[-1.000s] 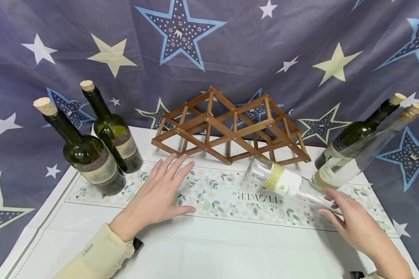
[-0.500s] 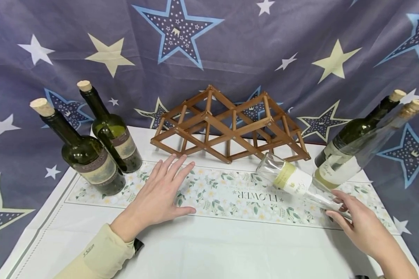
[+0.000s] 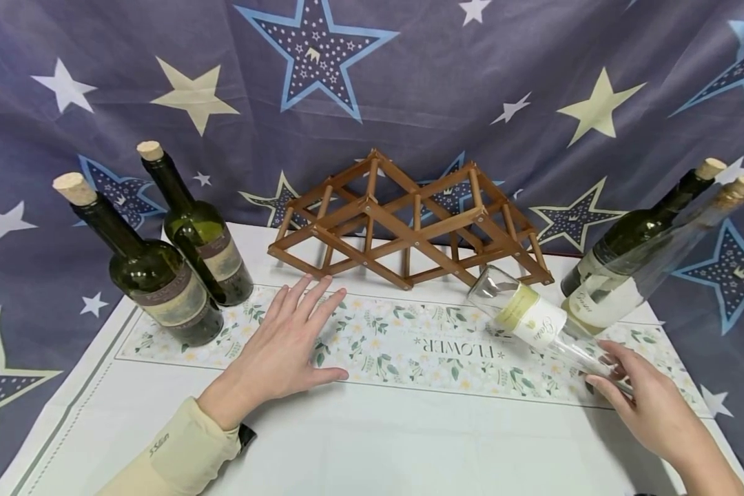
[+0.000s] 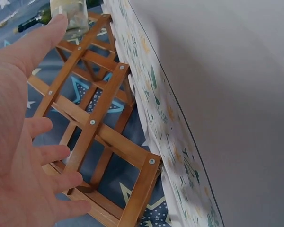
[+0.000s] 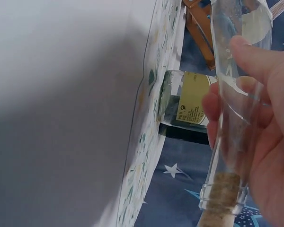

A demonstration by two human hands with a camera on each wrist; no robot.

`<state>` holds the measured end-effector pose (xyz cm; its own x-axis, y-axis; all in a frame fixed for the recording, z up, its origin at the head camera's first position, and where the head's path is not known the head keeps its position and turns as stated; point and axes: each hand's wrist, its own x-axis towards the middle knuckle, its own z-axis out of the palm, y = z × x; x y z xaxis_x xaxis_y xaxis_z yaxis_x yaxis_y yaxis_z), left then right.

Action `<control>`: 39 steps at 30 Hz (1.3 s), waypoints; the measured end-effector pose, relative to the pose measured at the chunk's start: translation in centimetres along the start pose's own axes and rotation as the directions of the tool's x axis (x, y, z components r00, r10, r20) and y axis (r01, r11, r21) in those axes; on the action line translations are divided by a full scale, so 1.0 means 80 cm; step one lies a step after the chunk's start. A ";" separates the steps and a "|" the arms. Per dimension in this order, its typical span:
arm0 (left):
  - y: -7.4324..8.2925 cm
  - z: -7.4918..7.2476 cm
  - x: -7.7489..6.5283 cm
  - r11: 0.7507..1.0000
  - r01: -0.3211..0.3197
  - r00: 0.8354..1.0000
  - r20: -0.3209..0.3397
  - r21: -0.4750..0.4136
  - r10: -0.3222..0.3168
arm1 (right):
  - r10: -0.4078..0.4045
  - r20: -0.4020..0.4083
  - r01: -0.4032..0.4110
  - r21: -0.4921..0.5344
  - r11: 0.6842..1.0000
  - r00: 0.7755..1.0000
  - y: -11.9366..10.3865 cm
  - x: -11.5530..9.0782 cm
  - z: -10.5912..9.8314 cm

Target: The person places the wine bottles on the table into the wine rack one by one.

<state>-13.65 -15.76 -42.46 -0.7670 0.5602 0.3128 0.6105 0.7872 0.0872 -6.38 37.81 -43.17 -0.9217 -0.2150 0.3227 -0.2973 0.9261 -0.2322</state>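
Observation:
My right hand grips the neck of a clear glass wine bottle, which is tilted with its base toward the rack. In the right wrist view, thumb and fingers wrap the neck, and a cork sits in its mouth. The bottle's base is in front of the right end of a brown wooden folding wine rack. My left hand has its fingers spread, palm down over the floral band, just in front of the rack's left part; nothing is in it. Whether it touches the cloth I cannot tell.
Two corked dark green bottles stand at the left. At the right stand another clear bottle and a dark green one behind it. A white tablecloth with a floral band covers the table. A star-patterned curtain hangs behind.
My right hand has moved a little to the right with the clear bottle, drawing its base right along the rack's front. My left hand has stayed where it was.

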 end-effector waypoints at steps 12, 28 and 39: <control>0.001 0.002 -0.004 1.000 0.007 1.000 0.003 -0.007 -0.007 | 0.043 0.000 -0.043 0.013 0.999 0.999 0.004 -0.001 0.002; 0.001 0.001 -0.004 1.000 0.009 1.000 0.007 0.002 -0.009 | 0.124 0.015 -0.124 0.019 0.992 0.992 -0.002 0.000 0.003; 0.001 -0.001 -0.004 1.000 0.006 1.000 -0.002 0.000 -0.006 | 0.235 0.088 -0.236 0.005 0.972 0.968 -0.018 -0.004 0.003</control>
<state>-13.39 -15.91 -42.48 -0.7704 0.5550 0.3137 0.6058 0.7906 0.0891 -5.73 36.46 -43.16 -0.9841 -0.0178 0.1769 -0.0722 0.9493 -0.3061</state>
